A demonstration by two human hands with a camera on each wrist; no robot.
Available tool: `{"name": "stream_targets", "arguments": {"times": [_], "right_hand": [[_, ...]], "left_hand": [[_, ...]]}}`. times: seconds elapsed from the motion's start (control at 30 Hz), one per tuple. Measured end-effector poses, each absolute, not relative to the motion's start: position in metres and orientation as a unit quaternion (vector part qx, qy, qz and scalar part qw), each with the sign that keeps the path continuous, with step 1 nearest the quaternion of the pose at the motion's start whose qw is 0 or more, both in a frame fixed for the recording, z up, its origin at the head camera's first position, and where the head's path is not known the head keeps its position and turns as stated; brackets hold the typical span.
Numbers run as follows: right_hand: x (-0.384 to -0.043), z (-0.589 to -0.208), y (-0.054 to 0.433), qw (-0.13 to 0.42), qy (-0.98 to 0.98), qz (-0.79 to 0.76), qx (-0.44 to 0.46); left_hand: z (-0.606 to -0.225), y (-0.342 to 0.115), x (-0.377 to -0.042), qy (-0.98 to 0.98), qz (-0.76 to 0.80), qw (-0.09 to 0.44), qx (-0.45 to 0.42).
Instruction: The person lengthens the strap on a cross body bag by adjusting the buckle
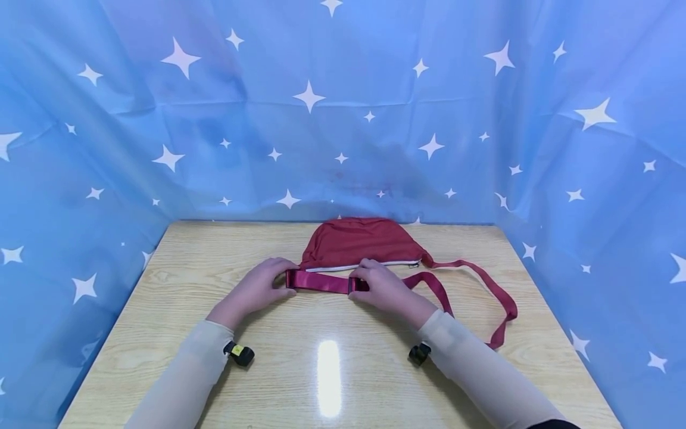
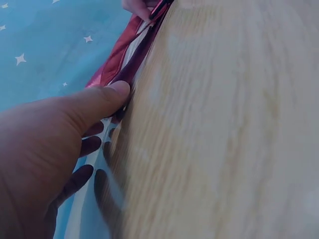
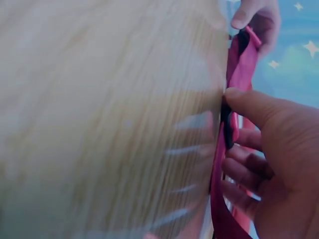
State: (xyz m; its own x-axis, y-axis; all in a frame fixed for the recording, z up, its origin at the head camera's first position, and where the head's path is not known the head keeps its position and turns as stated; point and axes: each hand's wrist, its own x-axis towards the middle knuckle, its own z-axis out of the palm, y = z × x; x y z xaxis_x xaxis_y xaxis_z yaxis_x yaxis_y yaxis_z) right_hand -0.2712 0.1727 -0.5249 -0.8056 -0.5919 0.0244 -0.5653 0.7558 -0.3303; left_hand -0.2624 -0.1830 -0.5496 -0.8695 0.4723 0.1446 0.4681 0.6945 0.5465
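A dark red waist bag (image 1: 364, 241) with a pale zipper lies at the back of the table. In front of it a strap (image 1: 321, 282) is stretched between both hands. My left hand (image 1: 261, 285) pinches the strap's left end, where a dark buckle (image 1: 290, 279) sits. With thumb and fingers my right hand (image 1: 383, 286) pinches a black strap slider (image 1: 351, 285) at the other end of that stretch. In the right wrist view the thumb presses near the black slider (image 3: 229, 130), while the other fingers curl behind the strap (image 3: 218, 199).
The rest of the strap (image 1: 504, 304) loops loosely across the table's right side, passing behind the right forearm. A wooden table (image 1: 268, 369) reaches back to a blue curtain (image 1: 375, 137) with white stars. Small black devices (image 1: 420, 354) are worn at both wrists.
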Motion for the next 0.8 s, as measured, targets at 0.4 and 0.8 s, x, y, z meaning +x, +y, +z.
{"name": "stream_targets", "arguments": {"times": [0.4,0.8], "right_hand": [[-0.266,-0.521,0.180,0.049,0.927,-0.206,-0.310],[-0.265,-0.513,0.185,0.045,0.919,-0.223,-0.321]], "left_hand": [[-0.542,-0.179,-0.256,0.916,0.305,0.009,0.259],[-0.534,-0.184,-0.253,0.912,0.317,0.004,0.261]]}}
